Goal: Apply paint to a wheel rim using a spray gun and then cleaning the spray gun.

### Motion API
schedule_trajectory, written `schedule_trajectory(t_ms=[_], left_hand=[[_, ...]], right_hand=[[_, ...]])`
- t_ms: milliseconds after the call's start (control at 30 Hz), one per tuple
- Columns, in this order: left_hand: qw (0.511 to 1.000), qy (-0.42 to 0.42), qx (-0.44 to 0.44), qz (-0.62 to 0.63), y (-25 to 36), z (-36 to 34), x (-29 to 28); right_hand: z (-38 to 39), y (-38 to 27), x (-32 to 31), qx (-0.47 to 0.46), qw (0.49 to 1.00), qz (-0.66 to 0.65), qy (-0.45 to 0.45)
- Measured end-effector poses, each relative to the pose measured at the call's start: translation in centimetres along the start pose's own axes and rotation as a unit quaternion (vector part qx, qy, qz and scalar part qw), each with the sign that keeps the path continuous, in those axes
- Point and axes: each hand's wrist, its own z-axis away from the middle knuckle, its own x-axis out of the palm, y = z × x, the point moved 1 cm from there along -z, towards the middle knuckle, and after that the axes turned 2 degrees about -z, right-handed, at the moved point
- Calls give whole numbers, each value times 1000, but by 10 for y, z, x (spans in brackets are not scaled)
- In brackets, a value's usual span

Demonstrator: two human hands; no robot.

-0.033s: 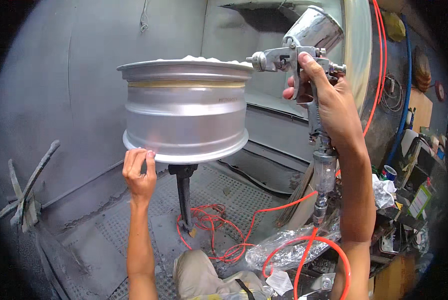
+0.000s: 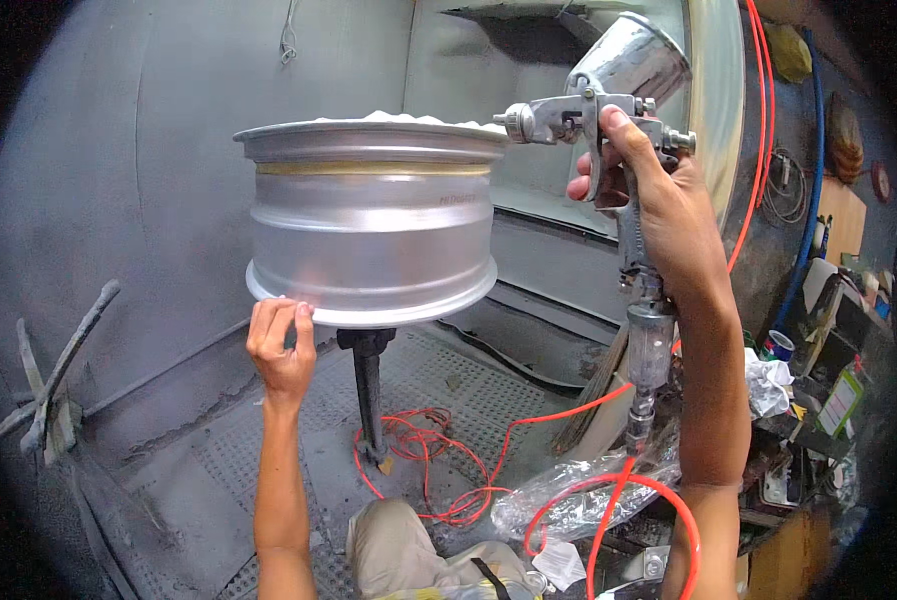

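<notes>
Setup looks done. Bright silver metal wheel rim (image 2: 369,205) lies flat-side up on a black upright post (image 2: 367,390), lifted off the floor. White lumpy material (image 2: 404,118) shows above its upper lip; I'd guess masking, can't confirm.

Right hand (image 2: 669,200): grip wrapped firmly round the handle of a worn silver metal spray gun (image 2: 569,115), fingers at the trigger. Can't tell if it's pulled; no mist visible. Tilted metal cup (image 2: 629,60) is on top, bright orange air hose (image 2: 684,510) hooked up below. Nozzle points at the wheel's upper lip, close by in view; depth unclear.

Left hand (image 2: 282,340): grip curled, fingertips at the wheel's lower lip; can't tell whether it's pinched tight or just resting.

Progress, my read: mid-job at most. Near side is mostly even silver, but a tan band (image 2: 369,169) under the top lip and a faint dark marking (image 2: 459,199) show through, so coverage there is probably unfinished. Far side hidden, so unverified.
</notes>
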Motion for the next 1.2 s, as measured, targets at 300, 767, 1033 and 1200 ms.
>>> schedule_trajectory(t_ms=[300, 767, 1033, 1200], left_hand=[[999, -24, 25, 3, 41, 3, 17], [985, -134, 98, 39, 136, 6, 112], [990, -88, 73, 87, 106, -14, 63], [1000, 24, 14, -5, 26, -22, 11]], right_hand=[[13, 18, -2, 16, 998, -23, 55], [17, 27, -16, -8, 996, -6, 88], [6, 34, -19, 5, 996, 31, 85], [1, 38, -18, 3, 996, 25, 84]])
